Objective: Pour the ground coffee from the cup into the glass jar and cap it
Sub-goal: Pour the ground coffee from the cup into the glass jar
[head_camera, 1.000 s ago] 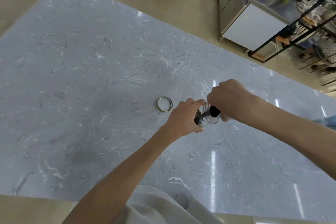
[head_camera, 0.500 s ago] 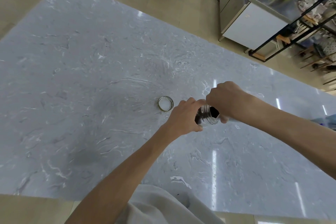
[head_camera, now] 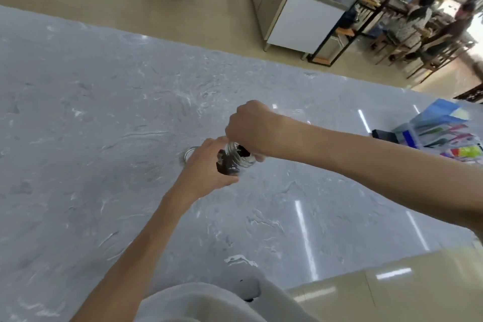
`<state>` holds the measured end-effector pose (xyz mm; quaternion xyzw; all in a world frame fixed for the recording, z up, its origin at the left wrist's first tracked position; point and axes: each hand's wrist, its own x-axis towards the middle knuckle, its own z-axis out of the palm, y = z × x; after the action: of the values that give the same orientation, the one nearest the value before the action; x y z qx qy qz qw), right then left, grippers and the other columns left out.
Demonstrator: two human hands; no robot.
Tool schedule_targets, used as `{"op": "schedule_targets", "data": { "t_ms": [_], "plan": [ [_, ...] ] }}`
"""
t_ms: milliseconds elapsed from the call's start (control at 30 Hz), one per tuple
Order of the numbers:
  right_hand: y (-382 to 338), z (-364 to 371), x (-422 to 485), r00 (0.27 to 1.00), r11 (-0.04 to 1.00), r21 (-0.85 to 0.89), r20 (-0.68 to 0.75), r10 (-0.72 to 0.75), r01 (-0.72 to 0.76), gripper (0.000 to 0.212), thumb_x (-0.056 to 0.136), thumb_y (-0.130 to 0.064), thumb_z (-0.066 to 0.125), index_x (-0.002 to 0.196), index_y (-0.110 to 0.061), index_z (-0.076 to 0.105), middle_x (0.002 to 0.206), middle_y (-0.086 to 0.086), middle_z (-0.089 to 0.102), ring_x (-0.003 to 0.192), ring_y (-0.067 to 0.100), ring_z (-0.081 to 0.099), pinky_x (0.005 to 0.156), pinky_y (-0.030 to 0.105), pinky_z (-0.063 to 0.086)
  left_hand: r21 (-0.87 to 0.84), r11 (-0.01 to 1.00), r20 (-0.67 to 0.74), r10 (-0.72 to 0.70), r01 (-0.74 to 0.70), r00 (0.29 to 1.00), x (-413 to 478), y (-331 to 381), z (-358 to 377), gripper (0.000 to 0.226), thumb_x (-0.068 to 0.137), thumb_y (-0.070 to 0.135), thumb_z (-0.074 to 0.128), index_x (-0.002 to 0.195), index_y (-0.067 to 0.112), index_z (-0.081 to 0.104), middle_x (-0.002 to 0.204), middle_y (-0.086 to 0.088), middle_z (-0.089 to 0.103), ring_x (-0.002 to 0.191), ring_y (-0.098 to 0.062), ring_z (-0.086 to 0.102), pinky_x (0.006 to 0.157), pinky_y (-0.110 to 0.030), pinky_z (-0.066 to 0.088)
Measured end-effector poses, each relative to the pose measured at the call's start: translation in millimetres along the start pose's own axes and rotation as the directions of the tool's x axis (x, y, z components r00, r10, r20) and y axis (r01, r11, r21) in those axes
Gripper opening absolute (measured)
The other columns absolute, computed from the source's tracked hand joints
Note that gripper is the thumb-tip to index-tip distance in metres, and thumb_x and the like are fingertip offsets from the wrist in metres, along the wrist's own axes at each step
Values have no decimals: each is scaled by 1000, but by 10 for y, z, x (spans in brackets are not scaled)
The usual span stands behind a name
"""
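1. Glass jar point(head_camera: 235, 162), ribbed and clear, is at the centre of the frame above the grey marble counter point(head_camera: 78, 138). It is tilted, with dark ground coffee point(head_camera: 223, 165) heaped in its lower left end.
2. Left hand point(head_camera: 206, 167) comes up from the lower left. Its grip is wrapped round the jar's left side, with the thumb below and the fingers over the top.
3. Right hand point(head_camera: 251, 131) reaches in from the right and sits just above the jar's upper right end. Its grip is curled tight like a fist.
4. Cup point(head_camera: 295, 113) is almost wholly hidden in that fist. Only a faint clear edge shows past the knuckles, and I cannot tell how far it is tipped.
5. Dark patch point(head_camera: 244, 150) lies between the right hand and the jar's mouth. It is too blurred to tell whether it is coffee or the cup's rim.
6. Round metal lid point(head_camera: 188, 154) lies flat on the counter just left of the left hand, which partly covers it, and apart from the jar.
7. Clear plastic box point(head_camera: 439, 136) with blue and coloured contents stands at the right edge of the frame.
8. Steel cabinet point(head_camera: 300, 21) stands on the floor in the upper right.
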<state>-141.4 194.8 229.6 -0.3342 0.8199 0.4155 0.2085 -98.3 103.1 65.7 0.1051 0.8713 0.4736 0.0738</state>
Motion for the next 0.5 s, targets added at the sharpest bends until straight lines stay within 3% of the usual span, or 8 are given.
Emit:
{"op": "schedule_targets", "data": {
  "t_ms": [133,233,300,433,500],
  "plan": [
    [82,37,-25,997,999,31,-75,-17,19,46,67,-41,86,104,-22,68,93,-4,67,93,20,63,57,25,37,-1,1000,0,-8,8,1000,10,89,-64,83,63,36,91,134,33,50,116,5,52,107,-19,57,89,-34,46],
    [140,31,-57,997,1000,4,-80,-24,24,42,66,-45,86,95,-23,64,72,-6,51,78,18,53,51,23,31,40,999,-7,-12,12,1000,3,181,-95,82,64,36,92,134,33,50,121,3,55,112,-22,58,95,-43,50],
    [169,45,-66,997,1000,9,-76,-16,17,41,65,-46,86,88,-23,61,70,-8,48,75,17,49,55,25,35,42,999,-1,-27,27,1000,1,243,-99,81,65,35,91,134,34,49,122,3,54,114,-23,57,96,-45,50],
    [167,51,-35,999,997,-67,-14,-50,49,48,70,-44,84,108,-25,62,71,-9,47,75,17,50,48,23,32,65,997,-13,-35,36,999,30,364,-102,74,66,37,88,130,34,51,121,3,55,112,-22,58,92,-42,52],
    [202,54,-27,998,993,-99,4,-68,68,49,69,-44,84,108,-25,62,70,-10,47,73,16,50,49,23,34,56,998,-3,-42,42,999,51,409,-90,74,66,37,88,131,34,51,122,1,56,114,-23,58,94,-43,52]
  ]
}}
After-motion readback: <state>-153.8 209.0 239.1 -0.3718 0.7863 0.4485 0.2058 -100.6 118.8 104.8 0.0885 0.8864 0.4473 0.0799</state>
